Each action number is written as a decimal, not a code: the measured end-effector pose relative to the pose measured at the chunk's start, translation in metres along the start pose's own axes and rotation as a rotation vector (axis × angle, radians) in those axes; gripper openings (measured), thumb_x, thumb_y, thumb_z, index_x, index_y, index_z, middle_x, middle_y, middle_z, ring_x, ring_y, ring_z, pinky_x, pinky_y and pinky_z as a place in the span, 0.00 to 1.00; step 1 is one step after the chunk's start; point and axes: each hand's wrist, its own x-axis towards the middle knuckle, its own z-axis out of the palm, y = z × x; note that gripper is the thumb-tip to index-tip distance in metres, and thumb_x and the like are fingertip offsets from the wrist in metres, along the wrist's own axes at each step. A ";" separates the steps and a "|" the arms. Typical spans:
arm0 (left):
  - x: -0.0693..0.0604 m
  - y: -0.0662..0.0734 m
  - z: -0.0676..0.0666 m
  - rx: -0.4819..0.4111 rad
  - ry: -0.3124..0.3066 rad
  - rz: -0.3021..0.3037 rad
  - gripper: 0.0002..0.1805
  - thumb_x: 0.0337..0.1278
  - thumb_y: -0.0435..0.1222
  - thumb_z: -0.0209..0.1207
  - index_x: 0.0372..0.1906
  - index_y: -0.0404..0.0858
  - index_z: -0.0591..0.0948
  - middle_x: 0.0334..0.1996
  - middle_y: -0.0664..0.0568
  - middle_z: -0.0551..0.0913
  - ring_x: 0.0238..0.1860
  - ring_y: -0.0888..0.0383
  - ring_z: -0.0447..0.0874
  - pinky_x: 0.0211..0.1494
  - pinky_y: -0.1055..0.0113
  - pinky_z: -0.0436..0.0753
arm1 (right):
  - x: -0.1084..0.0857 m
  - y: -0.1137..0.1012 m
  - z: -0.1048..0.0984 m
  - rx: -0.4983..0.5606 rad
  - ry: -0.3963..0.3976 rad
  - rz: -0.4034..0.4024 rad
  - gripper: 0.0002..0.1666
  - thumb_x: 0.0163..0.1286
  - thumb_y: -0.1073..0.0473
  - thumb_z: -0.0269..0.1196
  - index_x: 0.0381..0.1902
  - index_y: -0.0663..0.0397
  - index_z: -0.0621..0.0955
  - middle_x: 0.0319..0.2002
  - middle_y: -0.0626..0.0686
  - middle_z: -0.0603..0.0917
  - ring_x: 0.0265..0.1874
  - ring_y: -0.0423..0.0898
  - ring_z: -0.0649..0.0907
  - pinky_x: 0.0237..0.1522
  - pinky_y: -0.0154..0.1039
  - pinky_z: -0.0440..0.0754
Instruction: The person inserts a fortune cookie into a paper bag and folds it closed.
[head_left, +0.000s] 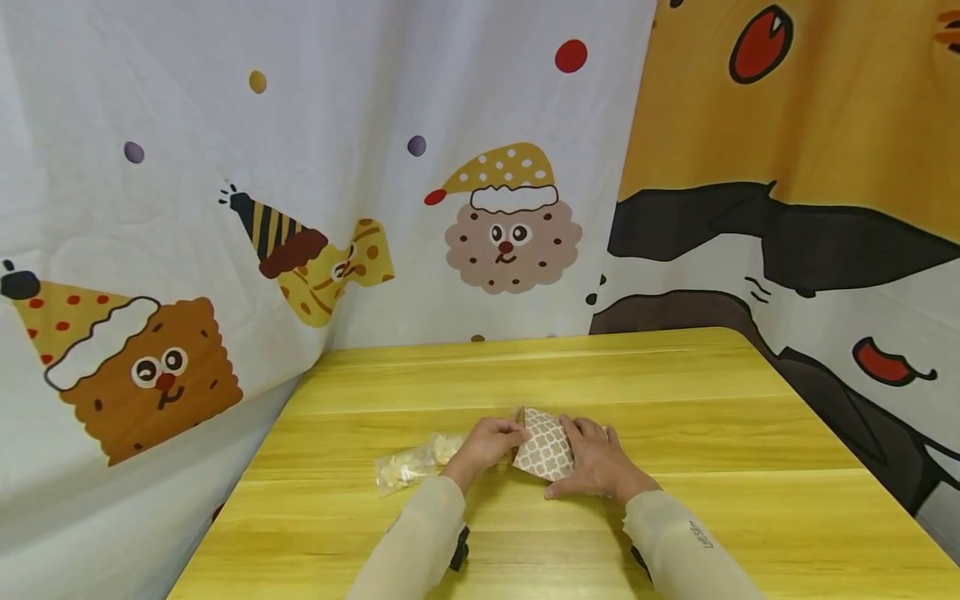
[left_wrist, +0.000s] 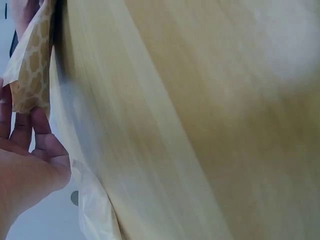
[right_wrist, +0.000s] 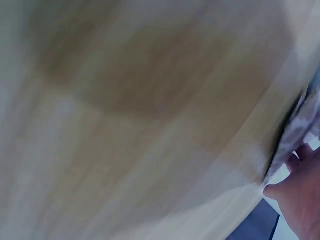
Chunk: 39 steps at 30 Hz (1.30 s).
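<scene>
A printed cloth (head_left: 375,75) hangs behind and around a yellow wood-grain worktop (head_left: 750,467), its white panel showing cartoon snacks in festive hats and its right-hand panel broad shapes in orange, black and white. Two pale sleeves, the left (head_left: 412,542) and the right (head_left: 686,546), reach in over the near edge as a person works with bare hands near the middle of the worktop. The right hand (head_left: 596,462) grips a patterned paper packet (head_left: 545,450) from its right side, fingers spread along the far part and thumb at the near edge. The left hand (head_left: 487,443) pinches the packet's left edge between thumb and fingers. Tan with a white lattice print, the packet sits between the two hands, tilted, and the left wrist view shows a pale flap by the left fingers. Just left of the left hand, clear plastic wrapping (head_left: 405,469) with pale yellow contents lies on the worktop; whether it is one piece or several is hard to tell, as the hand partly covers it. A black fitting (head_left: 460,550) shows beside the left sleeve, and small dark lettering (head_left: 701,534) marks the right.
</scene>
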 end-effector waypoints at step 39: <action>-0.012 0.001 -0.015 0.688 -0.132 0.152 0.27 0.52 0.35 0.71 0.60 0.42 0.81 0.58 0.51 0.82 0.63 0.45 0.74 0.68 0.42 0.66 | 0.009 -0.008 0.000 0.065 0.016 0.002 0.74 0.38 0.24 0.75 0.75 0.59 0.62 0.63 0.64 0.69 0.64 0.63 0.69 0.69 0.66 0.54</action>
